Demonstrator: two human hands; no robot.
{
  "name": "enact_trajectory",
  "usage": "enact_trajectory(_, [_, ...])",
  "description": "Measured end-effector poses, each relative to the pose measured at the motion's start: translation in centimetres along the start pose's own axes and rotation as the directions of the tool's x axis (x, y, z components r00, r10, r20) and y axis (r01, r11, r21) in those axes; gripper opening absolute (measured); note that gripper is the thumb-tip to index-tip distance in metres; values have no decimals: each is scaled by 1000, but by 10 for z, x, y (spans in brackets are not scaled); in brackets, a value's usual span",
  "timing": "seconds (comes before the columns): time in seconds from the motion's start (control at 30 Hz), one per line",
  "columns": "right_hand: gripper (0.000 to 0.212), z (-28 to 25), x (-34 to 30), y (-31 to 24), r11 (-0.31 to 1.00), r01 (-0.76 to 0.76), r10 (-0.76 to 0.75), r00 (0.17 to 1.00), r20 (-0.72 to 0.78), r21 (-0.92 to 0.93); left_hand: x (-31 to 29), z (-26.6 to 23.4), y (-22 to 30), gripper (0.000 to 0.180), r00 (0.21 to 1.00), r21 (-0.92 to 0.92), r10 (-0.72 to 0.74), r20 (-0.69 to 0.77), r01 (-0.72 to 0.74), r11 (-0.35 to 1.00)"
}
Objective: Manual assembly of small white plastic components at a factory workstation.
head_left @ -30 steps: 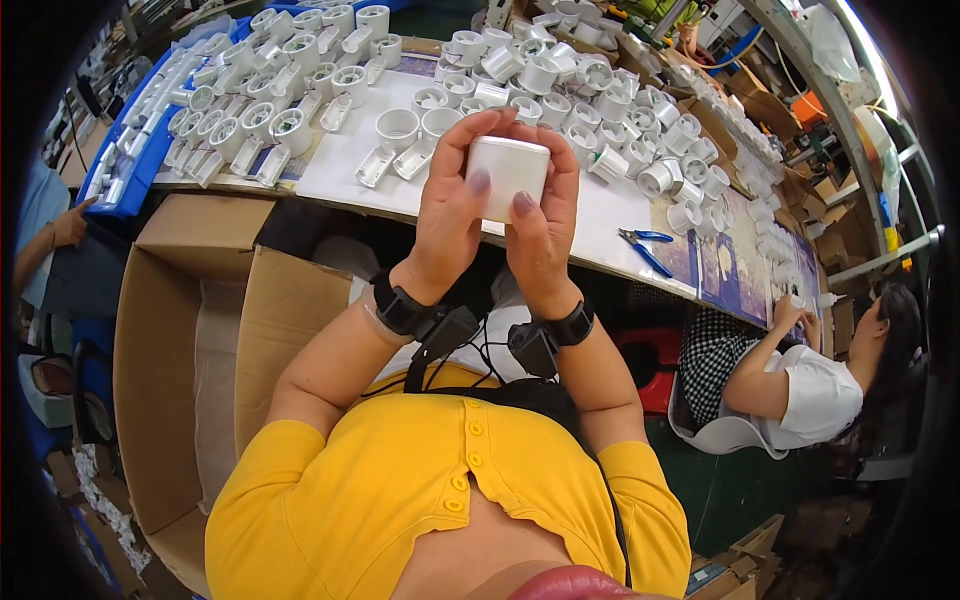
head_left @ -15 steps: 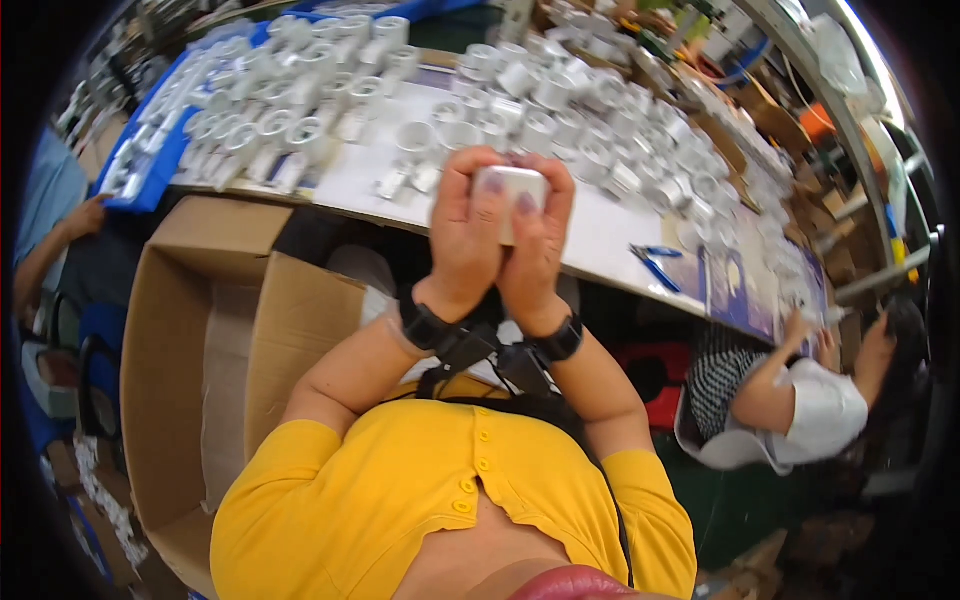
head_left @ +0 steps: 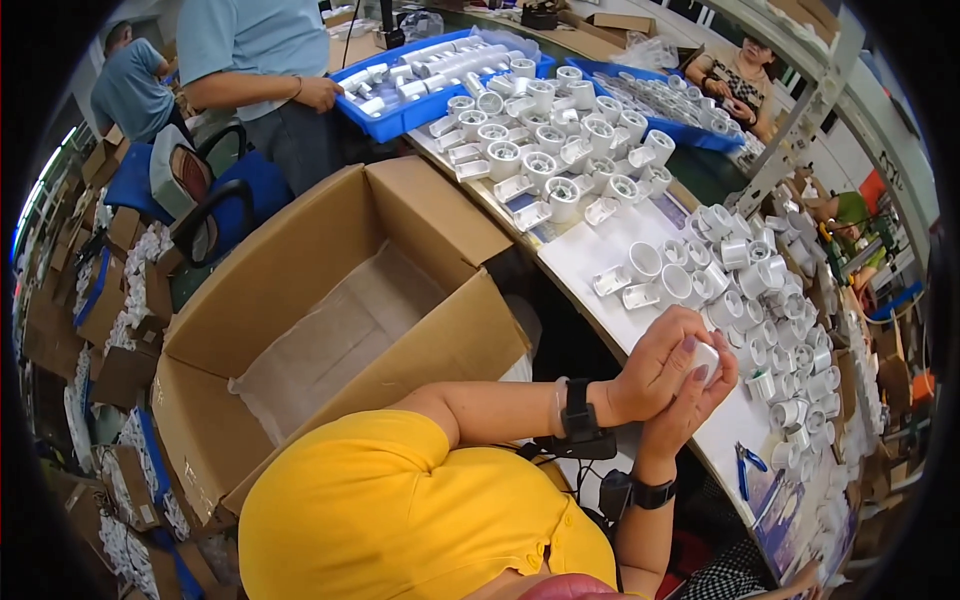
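My left hand (head_left: pixel 648 368) and my right hand (head_left: pixel 682 418) are both closed around one small white plastic part (head_left: pixel 706 360) with rounded edges. They hold it over the near edge of the white work table (head_left: pixel 590 250). Much of the part is covered by my fingers and thumbs. Just beyond my hands stand a few white cup-shaped plastic fittings (head_left: pixel 645 261) with flat rectangular stems. A large heap of similar white fittings (head_left: pixel 770 280) spreads to the right, and upright rows of fittings (head_left: pixel 562 196) stand farther back.
A large open cardboard box (head_left: pixel 255 268) sits left of the table. Blue-handled pliers (head_left: pixel 744 470) lie near the right table edge. Behind are a blue tray (head_left: pixel 385 126) of white tubes and another blue tray (head_left: pixel 735 138). A person in a light blue shirt (head_left: pixel 250 40) stands beside the first tray.
The view has swung left, so the box and trays show more fully and my hands appear farther right. Both hands still hold the white part.
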State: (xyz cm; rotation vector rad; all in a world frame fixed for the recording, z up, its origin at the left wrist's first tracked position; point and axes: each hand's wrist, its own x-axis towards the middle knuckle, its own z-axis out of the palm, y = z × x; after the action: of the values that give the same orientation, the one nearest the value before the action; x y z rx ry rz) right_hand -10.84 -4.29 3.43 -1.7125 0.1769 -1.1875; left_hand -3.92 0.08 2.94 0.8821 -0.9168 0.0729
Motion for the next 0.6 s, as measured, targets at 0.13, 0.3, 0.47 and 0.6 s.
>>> enact_trajectory(0.13, [40,-6,-1,7,999,-42,41,998,44,13,4,-8,-1,25,981,252,176,81,-191,949])
enact_trajectory(0.3, [42,-19,13,12,988,-81,94,991,-92,133,1,1,-9,42,985,289,157,76,-173,942])
enact_trajectory(0.47, [48,-31,33,21,690,-154,305,948,-92,707,16,2,-4,72,755,341,-654,-52,629,699])
enact_trajectory(0.6, [51,-8,18,1,587,-323,335,932,140,742,4,-12,-20,61,959,-497,-245,145,284,820])
